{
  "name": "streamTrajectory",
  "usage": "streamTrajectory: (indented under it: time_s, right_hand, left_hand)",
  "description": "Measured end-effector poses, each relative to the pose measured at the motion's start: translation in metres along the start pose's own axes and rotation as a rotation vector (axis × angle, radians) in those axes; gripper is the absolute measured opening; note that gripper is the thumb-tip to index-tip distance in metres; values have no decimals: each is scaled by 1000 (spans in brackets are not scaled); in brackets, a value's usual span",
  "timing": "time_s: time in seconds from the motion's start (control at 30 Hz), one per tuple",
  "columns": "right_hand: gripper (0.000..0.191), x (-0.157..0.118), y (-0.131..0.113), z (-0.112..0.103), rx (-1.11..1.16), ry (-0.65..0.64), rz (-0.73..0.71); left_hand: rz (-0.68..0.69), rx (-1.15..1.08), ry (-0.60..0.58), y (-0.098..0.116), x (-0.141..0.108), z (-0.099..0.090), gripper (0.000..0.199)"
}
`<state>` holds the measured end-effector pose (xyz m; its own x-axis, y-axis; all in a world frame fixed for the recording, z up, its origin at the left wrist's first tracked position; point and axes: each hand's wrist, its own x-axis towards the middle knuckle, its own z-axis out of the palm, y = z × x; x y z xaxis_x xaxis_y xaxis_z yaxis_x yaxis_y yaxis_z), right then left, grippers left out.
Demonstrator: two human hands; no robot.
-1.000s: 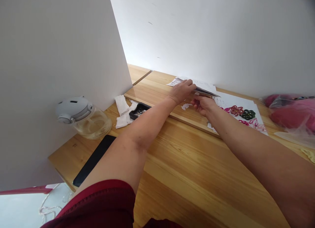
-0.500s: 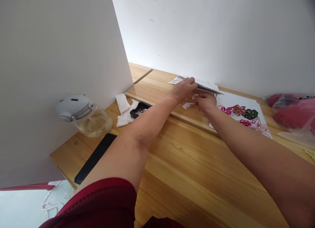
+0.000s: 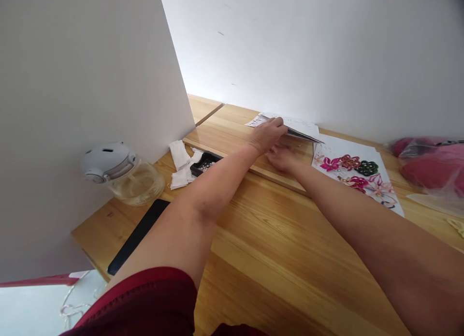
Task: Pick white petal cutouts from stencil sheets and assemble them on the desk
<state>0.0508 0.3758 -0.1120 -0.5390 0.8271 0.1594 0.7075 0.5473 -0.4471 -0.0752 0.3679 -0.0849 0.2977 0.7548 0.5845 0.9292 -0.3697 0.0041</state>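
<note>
Near the back wall, my left hand grips the near-left part of a stack of paper sheets, whose front edge is raised off the wooden board. My right hand is low over the board, just in front of and right of my left hand; its fingers are blurred, and whether it holds anything is unclear. To the right, a white sheet bears pink, red and dark green looped flowers. A black tray with small shiny pieces sits left of my left forearm.
At the left stand a clear jug with a grey lid and folded white tissues. A black flat object lies partly beside my left arm. A plastic bag with red and pink contents is at the right.
My right hand has moved left and slightly down, toward my left wrist. The small white pieces seen by it earlier are no longer visible. My left hand keeps its hold on the sheets.
</note>
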Motion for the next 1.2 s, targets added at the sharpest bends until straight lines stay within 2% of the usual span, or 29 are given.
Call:
streamTrajectory:
  time_s: [0.13, 0.23, 0.33, 0.43, 0.5, 0.6, 0.73, 0.83, 0.97, 1.2]
  right_hand:
    - [29, -25, 0, 1, -15, -29, -129]
    - [32, -45, 5, -6, -10, -34, -173]
    - [36, -55, 12, -13, -21, 3, -127]
    - [49, -56, 13, -16, -51, 48, -54]
    - [58, -56, 10, -15, -64, 34, -49]
    - [68, -61, 1, -7, -112, -10, -123]
    - [74, -75, -5, 4, -181, -19, -204]
    - [70, -84, 1, 11, -213, 15, -265]
    - [46, -90, 9, 16, -226, 60, -320]
    - [41, -101, 11, 17, -233, 134, -375]
  left_hand:
    - [-2, -3, 9, -1, -2, 2, 28]
    - [8, -6, 2, -1, -4, 1, 29]
    - [4, -7, -2, 0, -6, 0, 29]
    - [-2, -7, -15, 0, -9, -1, 27]
    - [3, -3, -30, 1, -11, -2, 26]
    - [14, 25, -61, 3, -15, -5, 25]
    - [43, 71, -107, 7, -23, -7, 24]
    - [80, 96, -152, 10, -30, -9, 24]
    - [106, 113, -192, 15, -39, -9, 21]
    - [160, 127, -234, 25, -55, -10, 20]
